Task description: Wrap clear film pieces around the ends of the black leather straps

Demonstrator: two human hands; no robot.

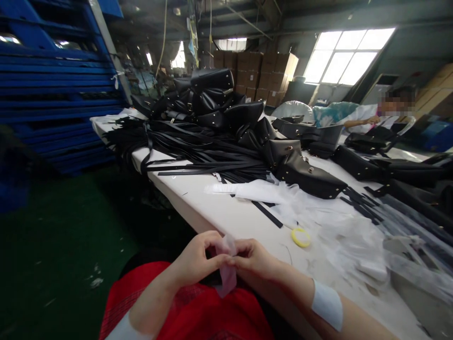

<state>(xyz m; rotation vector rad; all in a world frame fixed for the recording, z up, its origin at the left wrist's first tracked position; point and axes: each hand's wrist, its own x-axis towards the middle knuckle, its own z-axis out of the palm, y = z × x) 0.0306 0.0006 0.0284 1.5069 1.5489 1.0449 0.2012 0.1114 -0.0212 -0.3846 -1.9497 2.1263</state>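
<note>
One left hand point(197, 257): grip pinched on translucent film point(228, 278)
Right hand point(255, 259): grip pinched on it too
Yellow ring point(293, 237): on desk point(205, 204), two o'clock from right hand

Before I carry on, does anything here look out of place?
Yes: pale scraps litter the green floor at left, and some black straps droop over the edge of the table, which looks untidy.

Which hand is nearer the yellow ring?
Right. The right hand is left of the yellow ring in the picture, and slightly lower; the left hand is farther left, beyond the right one. Both pinch a thin sheet.
</note>
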